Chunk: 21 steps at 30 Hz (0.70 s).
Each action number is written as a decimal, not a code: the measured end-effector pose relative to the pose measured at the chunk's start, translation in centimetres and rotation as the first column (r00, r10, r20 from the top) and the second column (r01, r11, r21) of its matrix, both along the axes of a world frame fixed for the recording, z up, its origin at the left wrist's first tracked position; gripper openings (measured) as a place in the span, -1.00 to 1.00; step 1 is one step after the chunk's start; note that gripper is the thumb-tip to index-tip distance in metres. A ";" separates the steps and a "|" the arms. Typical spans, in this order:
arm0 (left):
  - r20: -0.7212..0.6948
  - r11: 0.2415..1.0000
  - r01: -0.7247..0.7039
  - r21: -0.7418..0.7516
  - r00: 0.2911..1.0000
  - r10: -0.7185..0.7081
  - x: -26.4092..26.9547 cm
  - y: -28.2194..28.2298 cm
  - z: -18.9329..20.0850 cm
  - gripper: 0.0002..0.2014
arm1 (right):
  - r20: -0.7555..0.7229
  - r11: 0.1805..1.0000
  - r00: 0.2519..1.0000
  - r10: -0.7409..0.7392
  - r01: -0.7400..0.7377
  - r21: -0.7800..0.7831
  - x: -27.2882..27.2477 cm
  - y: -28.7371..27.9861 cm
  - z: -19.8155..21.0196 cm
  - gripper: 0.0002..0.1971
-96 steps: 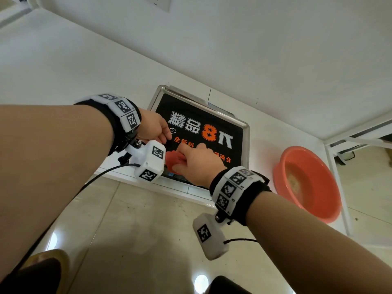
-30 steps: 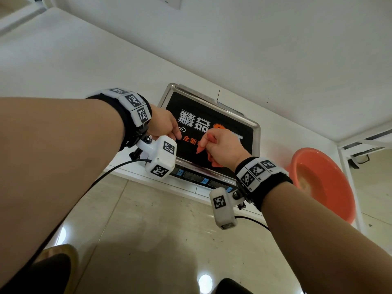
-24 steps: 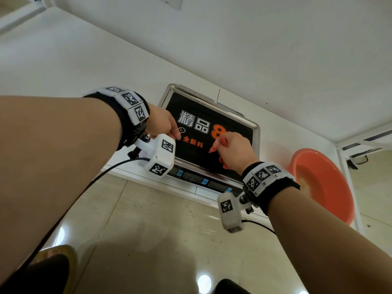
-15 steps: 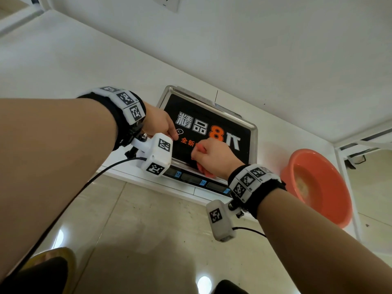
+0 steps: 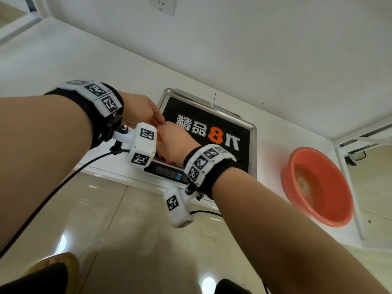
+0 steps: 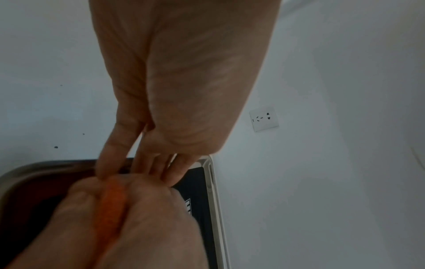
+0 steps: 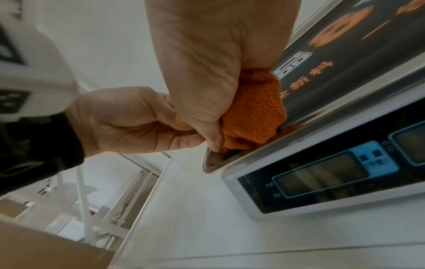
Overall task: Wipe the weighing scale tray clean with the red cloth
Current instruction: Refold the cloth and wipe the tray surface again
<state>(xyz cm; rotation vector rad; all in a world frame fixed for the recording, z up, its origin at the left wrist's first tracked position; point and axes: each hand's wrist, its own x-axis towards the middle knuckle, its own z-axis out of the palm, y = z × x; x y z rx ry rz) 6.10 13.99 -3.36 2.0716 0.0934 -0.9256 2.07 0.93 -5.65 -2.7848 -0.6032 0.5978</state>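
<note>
- Since half a second ago our right hand (image 5: 174,145) has slid the red cloth (image 7: 251,111) from the tray's front middle to its front-left corner, at about 8 o'clock on the tray, right up against our left hand (image 5: 137,109).
- We hold the cloth bunched in the right fist, fingers curled tight around it — it is pressed into the corner of the weighing scale tray (image 5: 253,132), touching the steel rim.
- Our left hand rests at the tray's left edge with fingers fairly straight, holding nothing; its fingertips (image 6: 170,174) touch the right hand's knuckles.
- We see a white counter (image 5: 63,66) under the scale, a white wall (image 5: 275,49) behind it with a socket (image 5: 162,4) at 12 o'clock, and glossy beige floor tiles (image 5: 127,230) below.
- At 3 o'clock from the scale, well apart, an orange basin (image 5: 331,211) sits on the counter.
- The scale's display panel (image 7: 322,174) faces us just under the tray's front rim — our wrists and the white wrist cameras (image 5: 142,145) hide part of it and the tray's lettering.
</note>
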 end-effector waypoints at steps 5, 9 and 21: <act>-0.005 1.000 -0.013 0.012 1.000 0.013 -0.2 -0.6 0.3 -0.55 | 0.053 0.986 0.986 0.159 -0.161 0.038 -1.3 -0.1 0.0 -0.78; 0.044 0.996 0.033 0.082 0.998 -0.037 -0.4 -1.5 0.2 -0.52 | 0.033 0.995 0.994 0.100 -0.101 0.022 -2.3 -2.1 -0.4 -0.84; 0.126 0.944 0.137 0.299 0.975 -0.181 -1.6 -3.9 1.0 -0.48 | -0.152 0.979 0.974 -0.170 0.149 -0.140 -4.5 -13.9 0.8 -0.78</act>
